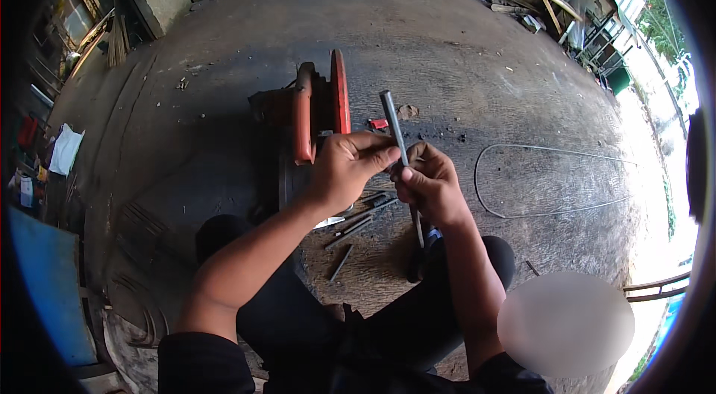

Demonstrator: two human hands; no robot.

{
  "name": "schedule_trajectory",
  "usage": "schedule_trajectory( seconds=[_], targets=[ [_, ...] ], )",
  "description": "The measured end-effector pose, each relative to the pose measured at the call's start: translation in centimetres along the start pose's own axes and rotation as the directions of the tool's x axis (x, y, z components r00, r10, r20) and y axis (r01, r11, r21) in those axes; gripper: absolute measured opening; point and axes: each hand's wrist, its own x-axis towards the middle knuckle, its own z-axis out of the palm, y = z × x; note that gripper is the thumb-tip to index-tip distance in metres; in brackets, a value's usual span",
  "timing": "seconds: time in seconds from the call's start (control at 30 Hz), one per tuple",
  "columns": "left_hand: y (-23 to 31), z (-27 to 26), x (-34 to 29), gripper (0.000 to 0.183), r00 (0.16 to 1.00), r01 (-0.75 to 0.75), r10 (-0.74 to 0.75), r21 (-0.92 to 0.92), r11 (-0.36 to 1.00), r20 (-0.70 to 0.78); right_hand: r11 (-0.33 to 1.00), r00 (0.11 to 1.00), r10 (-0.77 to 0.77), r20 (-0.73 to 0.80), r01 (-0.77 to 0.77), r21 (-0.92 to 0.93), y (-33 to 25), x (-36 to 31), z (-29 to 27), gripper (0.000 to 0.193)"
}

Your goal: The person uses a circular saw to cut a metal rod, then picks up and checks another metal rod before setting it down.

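Both my hands grip one long grey metal rod (393, 116), raised and tilted above the floor between my knees. My left hand (347, 170) pinches it near the middle, thumb and forefinger closed on it. Just below, my right hand (434, 189) wraps its fingers round the same rod. Its lower end passes down behind the right hand toward my foot. Several short dark metal rods (350, 231) lie scattered on the floor under my left hand. Beyond my left wrist stands an orange-red cut-off saw (303, 114) with a curved handle and a disc guard.
A loop of thin wire (488, 207) lies on the floor at right. A small red piece (379, 124) sits beside the saw. Far left are a broom (117, 43) and a white bag (66, 149); a blue panel (48, 282) stands near left. Clutter lines the far right wall.
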Motion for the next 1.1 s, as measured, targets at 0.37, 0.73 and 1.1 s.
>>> schedule_trajectory(
  seconds=[0.37, 0.73, 1.1],
  targets=[
    [0.8, -0.7, -0.6, 0.015, 0.993, -0.120, 0.119, -0.096, 0.988, -0.016, 0.990, 0.985, -0.058, 0.162, 0.035, 0.139, 0.8, 1.5, 0.8, 0.020],
    [1.6, -1.3, -0.9, 0.014, 0.979, -0.201, 0.199, -0.061, 0.978, -0.039, 0.971, 0.963, -0.077, 0.259, 0.013, 0.240, 1.0, 3.1, 1.4, 0.019],
    [1.5, -1.8, -1.4, 0.014, 0.980, -0.196, 0.194, -0.051, 0.979, -0.031, 0.964, 0.944, -0.077, 0.322, -0.011, 0.264, 1.2, 3.4, 1.7, 0.017]
  ],
)
